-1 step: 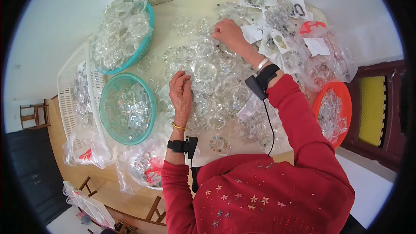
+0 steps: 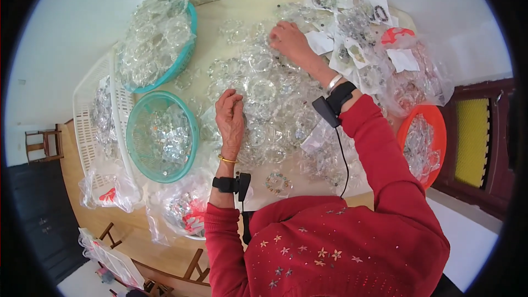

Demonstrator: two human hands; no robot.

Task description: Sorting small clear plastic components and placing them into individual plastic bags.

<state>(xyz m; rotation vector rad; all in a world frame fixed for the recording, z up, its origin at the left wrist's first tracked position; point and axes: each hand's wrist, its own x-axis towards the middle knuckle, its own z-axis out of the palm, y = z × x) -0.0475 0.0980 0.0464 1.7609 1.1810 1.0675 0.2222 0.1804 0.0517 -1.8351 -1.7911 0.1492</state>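
A wide heap of clear-bagged bead bracelets [image 2: 269, 93] covers the middle of the table. At the heap's near left edge is my left hand [image 2: 229, 115], its fingers bent and drawn together; whatever they hold, if anything, does not show. My right hand [image 2: 291, 41] reaches over the far side of the heap with its fingers curled down among the bags. Its fingertips are partly hidden and I cannot make out what is in them. One multicoloured bead bracelet [image 2: 278, 183] lies apart near the table's front edge.
On the left stand a heaped blue basket [image 2: 190, 49], a green basket [image 2: 132, 148] and a white crate [image 2: 82, 104]. White cards [image 2: 403, 59] with bagged bracelets lie at the far right. An orange basket [image 2: 440, 132] is at the right edge. Plastic bags [image 2: 165, 214] crowd the near left.
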